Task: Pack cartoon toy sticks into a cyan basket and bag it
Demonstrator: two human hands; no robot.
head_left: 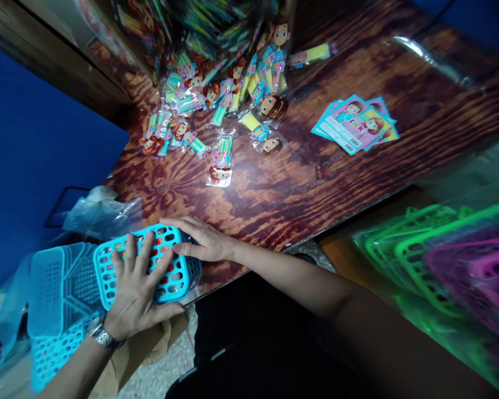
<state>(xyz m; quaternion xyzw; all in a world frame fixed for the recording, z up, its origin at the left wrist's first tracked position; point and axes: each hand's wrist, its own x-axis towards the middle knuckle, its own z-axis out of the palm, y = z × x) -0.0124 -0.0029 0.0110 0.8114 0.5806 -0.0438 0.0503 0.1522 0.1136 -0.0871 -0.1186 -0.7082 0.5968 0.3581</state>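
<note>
A light blue plastic basket with oval holes stands at the left front of the wooden table, its perforated face turned up toward me. My left hand, wearing a metal watch, lies flat on that face with fingers spread. At the basket's right end, my right hand grips the corner, thumb on the near face and fingers along the far edge. Orange and yellow things show through the holes, but I cannot make out what they are. Small candy packets with cartoon heads lie loose on the table beyond.
More blue baskets are stacked at the left, beside clear plastic bags. Printed cards are fanned on the table's right. A large bag of packets stands at the back. Green baskets and purple baskets in plastic fill the right.
</note>
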